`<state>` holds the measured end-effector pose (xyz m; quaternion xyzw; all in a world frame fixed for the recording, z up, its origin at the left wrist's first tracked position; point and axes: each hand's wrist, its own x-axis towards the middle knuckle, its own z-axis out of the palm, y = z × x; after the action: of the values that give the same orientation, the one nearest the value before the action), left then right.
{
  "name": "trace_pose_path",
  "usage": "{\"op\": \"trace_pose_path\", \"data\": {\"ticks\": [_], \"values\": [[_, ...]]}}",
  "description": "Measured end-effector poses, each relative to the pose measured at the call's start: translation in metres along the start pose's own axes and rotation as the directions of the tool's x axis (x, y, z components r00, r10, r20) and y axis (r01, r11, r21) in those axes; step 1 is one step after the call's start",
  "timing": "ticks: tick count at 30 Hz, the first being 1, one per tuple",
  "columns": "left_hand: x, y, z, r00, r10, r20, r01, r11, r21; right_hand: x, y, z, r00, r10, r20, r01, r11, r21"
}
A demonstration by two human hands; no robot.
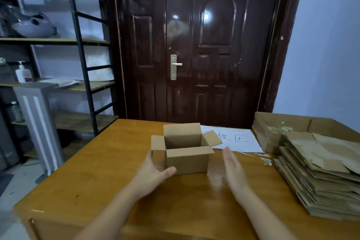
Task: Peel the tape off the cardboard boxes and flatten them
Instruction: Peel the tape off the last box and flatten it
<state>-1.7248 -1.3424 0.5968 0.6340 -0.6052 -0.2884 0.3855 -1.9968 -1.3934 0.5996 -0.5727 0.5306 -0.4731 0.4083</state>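
A small cardboard box (185, 149) stands in the middle of the wooden counter (81, 177), with its four top flaps standing open. The left hand (153, 173) holds the box at its left side, with the thumb hooked round the bottom front corner. The right hand (231, 169) is just beside the box on the right, flat, fingers straight and together, not touching it (it looks a bit blurry). On the right side of the counter sits a tall stack of flattened boxes (321, 175). Behind the stack is a big open carton (272, 134). A white paper sign (235, 139) lies behind the small box. A dark door (194, 45) stands past the counter, and a metal shelf (58, 41) is on the left.
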Motion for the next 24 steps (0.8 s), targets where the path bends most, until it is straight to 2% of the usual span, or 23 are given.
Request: {"op": "trace_pose_path", "data": {"ticks": [3, 5, 8, 10, 12, 15, 19, 21, 24], "values": [[-0.003, -0.002, 0.016, 0.993, 0.037, 0.108, -0.048, 0.994, 0.097, -0.010, 0.004, 0.009, 0.978, 0.028, 0.208, 0.012, 0.981, -0.192], [-0.001, -0.004, 0.024, 0.995, 0.079, 0.065, -0.087, 0.987, 0.132, -0.014, 0.001, 0.015, 0.959, -0.017, 0.282, 0.087, 0.967, -0.241], [0.003, -0.001, 0.029, 0.995, 0.091, -0.050, -0.071, 0.945, 0.319, -0.017, -0.005, 0.018, 0.950, -0.074, 0.304, 0.150, 0.960, -0.236], [0.005, 0.004, 0.027, 0.987, 0.119, -0.110, -0.069, 0.925, 0.374, -0.016, -0.006, 0.017, 0.950, -0.107, 0.294, 0.183, 0.952, -0.246], [0.006, 0.012, 0.023, 0.979, 0.162, -0.121, -0.113, 0.934, 0.338, -0.014, -0.007, 0.015, 0.952, -0.177, 0.249, 0.240, 0.936, -0.255], [0.005, 0.024, 0.019, 0.963, 0.233, -0.135, -0.190, 0.943, 0.271, -0.010, -0.012, 0.008, 0.961, -0.259, 0.099, 0.275, 0.938, -0.211], [0.004, 0.044, 0.020, 0.958, 0.168, -0.234, -0.184, 0.982, -0.045, -0.007, -0.030, 0.006, 0.954, -0.292, -0.076, 0.286, 0.955, -0.079], [0.006, 0.054, 0.022, 0.962, 0.181, -0.205, -0.207, 0.972, -0.111, -0.006, -0.037, 0.004, 0.945, -0.320, -0.071, 0.315, 0.946, -0.078], [0.013, 0.055, 0.022, 0.955, 0.238, -0.180, -0.258, 0.962, -0.095, -0.005, -0.047, 0.000, 0.948, -0.317, 0.019, 0.317, 0.943, -0.106]]}}
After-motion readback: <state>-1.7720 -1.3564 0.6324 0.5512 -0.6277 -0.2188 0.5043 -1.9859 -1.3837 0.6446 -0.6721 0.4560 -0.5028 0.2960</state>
